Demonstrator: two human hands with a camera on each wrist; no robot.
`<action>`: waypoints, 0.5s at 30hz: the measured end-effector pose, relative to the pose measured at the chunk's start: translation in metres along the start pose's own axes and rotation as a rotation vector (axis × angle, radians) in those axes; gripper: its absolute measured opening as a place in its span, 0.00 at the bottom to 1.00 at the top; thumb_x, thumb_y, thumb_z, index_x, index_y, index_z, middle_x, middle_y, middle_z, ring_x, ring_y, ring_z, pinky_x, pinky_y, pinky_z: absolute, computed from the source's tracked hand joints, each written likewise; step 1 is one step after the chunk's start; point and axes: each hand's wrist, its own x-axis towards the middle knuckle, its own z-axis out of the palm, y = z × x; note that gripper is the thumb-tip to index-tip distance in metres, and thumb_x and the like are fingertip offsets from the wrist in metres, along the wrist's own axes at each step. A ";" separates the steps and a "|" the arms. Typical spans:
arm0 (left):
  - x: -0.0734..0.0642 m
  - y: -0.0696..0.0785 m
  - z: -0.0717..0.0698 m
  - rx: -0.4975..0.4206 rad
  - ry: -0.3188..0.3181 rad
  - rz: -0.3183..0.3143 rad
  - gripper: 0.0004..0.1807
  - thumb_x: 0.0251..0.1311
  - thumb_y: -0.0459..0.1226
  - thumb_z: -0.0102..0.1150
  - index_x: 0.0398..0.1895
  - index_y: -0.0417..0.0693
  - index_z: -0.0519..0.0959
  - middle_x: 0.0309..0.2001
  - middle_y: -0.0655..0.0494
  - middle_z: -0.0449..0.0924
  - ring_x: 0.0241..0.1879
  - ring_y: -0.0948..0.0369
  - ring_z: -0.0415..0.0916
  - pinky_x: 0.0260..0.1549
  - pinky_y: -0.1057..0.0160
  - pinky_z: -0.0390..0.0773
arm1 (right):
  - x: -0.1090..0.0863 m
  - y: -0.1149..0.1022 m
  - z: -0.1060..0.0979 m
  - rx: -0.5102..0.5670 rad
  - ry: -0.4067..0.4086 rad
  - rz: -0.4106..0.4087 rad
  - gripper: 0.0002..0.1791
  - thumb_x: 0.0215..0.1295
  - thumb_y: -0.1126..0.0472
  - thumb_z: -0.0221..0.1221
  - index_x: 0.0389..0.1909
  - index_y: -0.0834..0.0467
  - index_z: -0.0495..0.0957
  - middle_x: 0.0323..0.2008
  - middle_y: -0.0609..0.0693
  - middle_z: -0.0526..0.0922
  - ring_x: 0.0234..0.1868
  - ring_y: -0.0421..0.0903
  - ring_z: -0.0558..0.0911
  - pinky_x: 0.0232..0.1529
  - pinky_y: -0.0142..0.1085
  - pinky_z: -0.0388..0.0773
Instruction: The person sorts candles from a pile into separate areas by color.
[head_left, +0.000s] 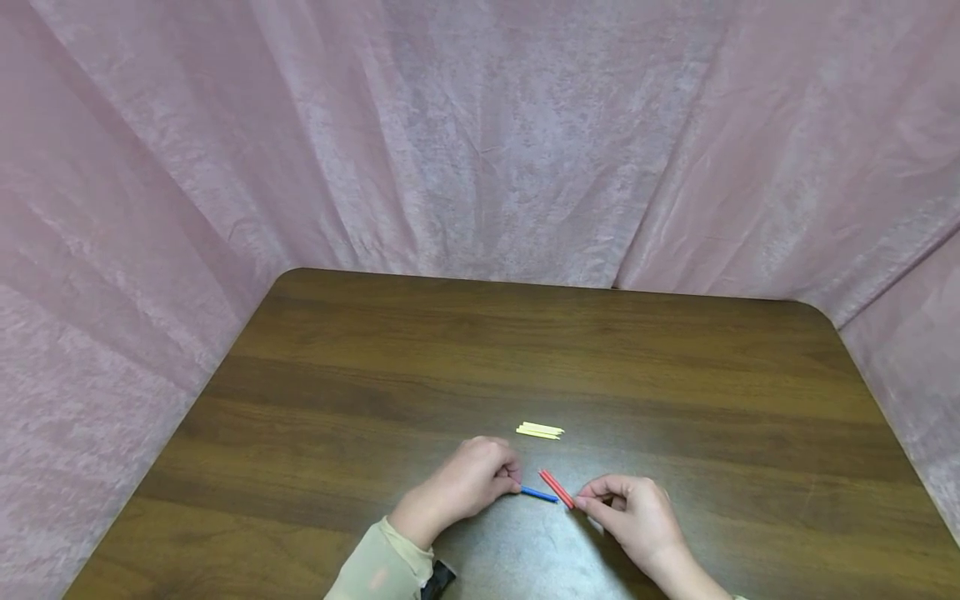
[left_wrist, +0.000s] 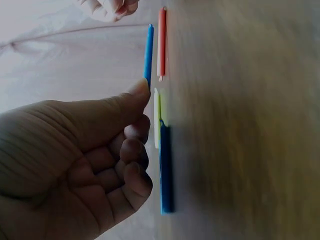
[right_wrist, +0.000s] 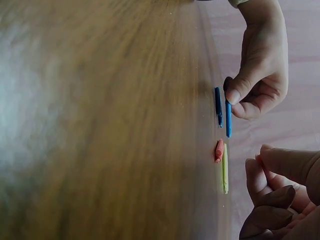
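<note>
A thin blue candle (left_wrist: 148, 57) is pinched between the thumb and fingers of my left hand (head_left: 476, 475), raised off the table in the left wrist view. Below it, another dark blue candle (left_wrist: 166, 172) lies on the wood. Red candles (head_left: 556, 488) lie side by side, slanting between my two hands. Close to their near end is my right hand (head_left: 633, 512), its thumb and forefinger tips together and other fingers curled. The right wrist view shows nothing between those fingertips, apart from the red candles (right_wrist: 218, 151). Farther back rests a small group of yellow candles (head_left: 540, 431).
Everything lies on a brown wooden table (head_left: 337, 375) with rounded far corners. Pink curtains (head_left: 510, 150) hang behind it and along both sides. A black band (head_left: 437, 579) is on the left wrist, by the light sleeve (head_left: 382, 562).
</note>
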 end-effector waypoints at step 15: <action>-0.009 -0.017 -0.013 -0.058 0.070 -0.026 0.08 0.51 0.35 0.71 0.22 0.52 0.80 0.22 0.68 0.71 0.24 0.73 0.66 0.29 0.71 0.69 | -0.001 0.000 0.001 -0.011 -0.001 0.025 0.07 0.51 0.65 0.71 0.22 0.51 0.84 0.14 0.39 0.74 0.14 0.33 0.64 0.17 0.28 0.62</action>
